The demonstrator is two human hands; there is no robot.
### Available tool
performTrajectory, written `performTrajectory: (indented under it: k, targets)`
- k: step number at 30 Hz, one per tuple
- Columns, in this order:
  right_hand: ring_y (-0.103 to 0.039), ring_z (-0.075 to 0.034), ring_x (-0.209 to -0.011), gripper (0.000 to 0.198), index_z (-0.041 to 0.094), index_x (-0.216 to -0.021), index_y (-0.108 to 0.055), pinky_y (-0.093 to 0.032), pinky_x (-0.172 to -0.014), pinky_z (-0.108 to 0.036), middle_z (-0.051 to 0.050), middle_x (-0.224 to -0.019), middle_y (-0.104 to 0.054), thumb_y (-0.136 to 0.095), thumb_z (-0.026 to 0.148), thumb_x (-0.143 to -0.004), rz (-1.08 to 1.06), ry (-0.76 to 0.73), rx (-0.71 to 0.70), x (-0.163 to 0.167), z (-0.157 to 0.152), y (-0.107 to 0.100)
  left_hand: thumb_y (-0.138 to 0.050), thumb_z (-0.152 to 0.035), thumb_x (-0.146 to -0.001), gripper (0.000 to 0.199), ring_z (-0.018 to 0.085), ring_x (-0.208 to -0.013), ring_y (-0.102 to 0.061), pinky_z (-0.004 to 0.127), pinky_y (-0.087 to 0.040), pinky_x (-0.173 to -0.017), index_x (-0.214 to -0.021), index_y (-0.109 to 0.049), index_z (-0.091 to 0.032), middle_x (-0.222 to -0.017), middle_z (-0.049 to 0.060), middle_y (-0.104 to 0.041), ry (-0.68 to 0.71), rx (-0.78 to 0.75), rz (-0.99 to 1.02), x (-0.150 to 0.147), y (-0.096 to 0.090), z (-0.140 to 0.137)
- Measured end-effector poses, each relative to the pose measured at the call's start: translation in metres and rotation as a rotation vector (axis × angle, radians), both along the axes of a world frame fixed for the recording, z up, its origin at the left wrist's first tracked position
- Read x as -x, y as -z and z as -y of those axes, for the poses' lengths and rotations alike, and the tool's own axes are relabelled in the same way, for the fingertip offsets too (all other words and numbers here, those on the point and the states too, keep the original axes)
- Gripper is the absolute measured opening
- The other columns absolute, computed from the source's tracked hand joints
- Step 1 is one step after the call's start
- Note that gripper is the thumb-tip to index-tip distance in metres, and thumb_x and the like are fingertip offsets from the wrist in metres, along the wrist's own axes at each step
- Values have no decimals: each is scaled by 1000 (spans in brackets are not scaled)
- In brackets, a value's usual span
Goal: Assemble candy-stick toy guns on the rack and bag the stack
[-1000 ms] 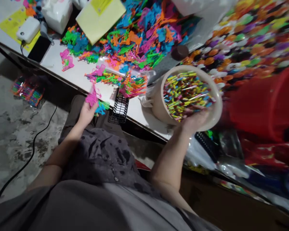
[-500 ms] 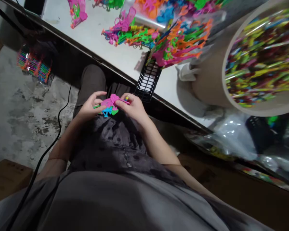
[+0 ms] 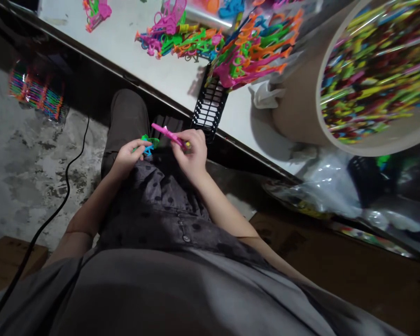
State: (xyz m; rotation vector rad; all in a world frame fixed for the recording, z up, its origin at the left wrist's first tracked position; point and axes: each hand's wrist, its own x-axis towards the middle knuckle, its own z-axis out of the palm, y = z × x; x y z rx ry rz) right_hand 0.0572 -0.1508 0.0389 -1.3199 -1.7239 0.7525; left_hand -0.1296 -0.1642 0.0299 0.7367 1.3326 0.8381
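Note:
Over my lap, my left hand [image 3: 129, 156] is closed on small green and blue plastic pieces [image 3: 149, 144], whose exact kind I cannot make out. My right hand [image 3: 193, 151] pinches a pink plastic piece [image 3: 166, 132] that points up and to the left. A bit of yellow shows by the right fingers. The two hands are apart, with a gap between the pieces they hold. Just beyond my right hand, a black plastic basket [image 3: 210, 109] juts over the table edge, and a heap of bright plastic pieces [image 3: 248, 60] lies at its far end.
On the white table [image 3: 122, 42] lie more colourful plastic pieces [image 3: 178, 39]. A large beige bucket [image 3: 294, 102] full of thin coloured pieces stands at the right. A clear pack of coloured sticks [image 3: 37, 95] is at the left, above a black cable [image 3: 68, 182] and a cardboard box [image 3: 17, 259].
My hands have moved apart. The pink piece has come away from the green and blue ones and is now tilted in my right hand. The view has shifted slightly.

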Motion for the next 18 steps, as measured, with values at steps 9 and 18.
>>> performTrajectory:
  k: [9, 18]
  targets:
    - [-56, -23, -103, 25, 26, -93, -61, -42, -91, -47, -5, -106, -63, -44, 44, -90, 79, -542, 24, -2, -10, -7, -44, -45, -88, 37, 13, -65, -56, 22, -44, -50, -80, -62, -13, -75, 7, -64, 237, 318, 533, -4, -1, 7]
    - [-50, -29, -117, 36, 29, -102, -62, -42, -96, -53, -5, -120, -57, -60, 55, -77, -38, -442, 190, -7, -11, -35, -69, -46, -66, 37, 17, -69, -61, 29, -47, -63, -84, -62, -15, -76, 6, -65, 331, 147, 527, -2, -5, 11]
